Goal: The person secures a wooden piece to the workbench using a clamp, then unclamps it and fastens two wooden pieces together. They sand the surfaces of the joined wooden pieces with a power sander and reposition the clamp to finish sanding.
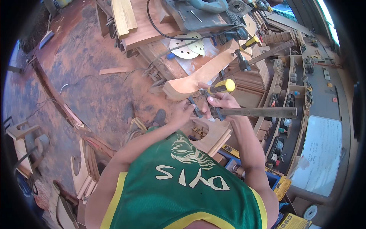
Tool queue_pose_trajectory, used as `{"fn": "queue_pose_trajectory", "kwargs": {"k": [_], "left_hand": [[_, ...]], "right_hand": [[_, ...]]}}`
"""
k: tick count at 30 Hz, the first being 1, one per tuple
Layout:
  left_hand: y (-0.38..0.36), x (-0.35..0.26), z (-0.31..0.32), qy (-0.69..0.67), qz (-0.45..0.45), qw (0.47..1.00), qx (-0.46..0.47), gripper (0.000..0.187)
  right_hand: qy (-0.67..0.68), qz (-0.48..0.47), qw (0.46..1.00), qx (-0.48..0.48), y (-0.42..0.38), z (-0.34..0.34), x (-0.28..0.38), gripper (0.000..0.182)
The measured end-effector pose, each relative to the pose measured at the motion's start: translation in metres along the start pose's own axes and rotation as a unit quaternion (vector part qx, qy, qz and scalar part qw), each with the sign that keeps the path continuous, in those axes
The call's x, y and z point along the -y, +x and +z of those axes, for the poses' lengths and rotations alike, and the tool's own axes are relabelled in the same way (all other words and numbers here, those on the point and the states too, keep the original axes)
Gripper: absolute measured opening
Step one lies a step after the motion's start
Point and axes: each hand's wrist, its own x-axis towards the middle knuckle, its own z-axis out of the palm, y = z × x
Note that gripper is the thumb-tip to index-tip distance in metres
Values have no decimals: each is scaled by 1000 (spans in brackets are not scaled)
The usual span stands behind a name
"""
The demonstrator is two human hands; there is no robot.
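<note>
Both hands are on a bar clamp [259, 112] with a yellow-and-black handle, held in front of my chest. My right hand [223, 101] is closed around it near the handle and sliding jaw, and the steel bar points right. My left hand [184, 113] pinches the dark jaw end of the same clamp. Just beyond my hands lies a curved wooden piece [194, 78] on the workbench. A second bar clamp [244, 63], also yellow-handled, sits at the far end of that piece. Some fingers are hidden behind the clamp.
Perforated sanding discs [185, 49] and a power tool [207, 7] with a black cord lie on the bench. Shelves of tools [280, 141] and a whiteboard [318, 156] stand right. Cut wooden parts [85, 171] stand left on the dusty floor. Stacked boards [213, 135] are beside my torso.
</note>
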Motion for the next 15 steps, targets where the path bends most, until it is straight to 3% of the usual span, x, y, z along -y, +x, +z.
{"fn": "queue_pose_trajectory", "kwargs": {"k": [4,10,15], "left_hand": [[-1,-6,2,22,3,1000,20,39],[-4,-13,12,-47,-4,999,-15,47],[4,0,10,-27,-2,998,-51,47]], "right_hand": [[5,6,1000,-1,2,6,7,72],[67,-37,997,-27,-1,4,4,63],[64,-71,994,-61,-4,-3,-5,64]]}}
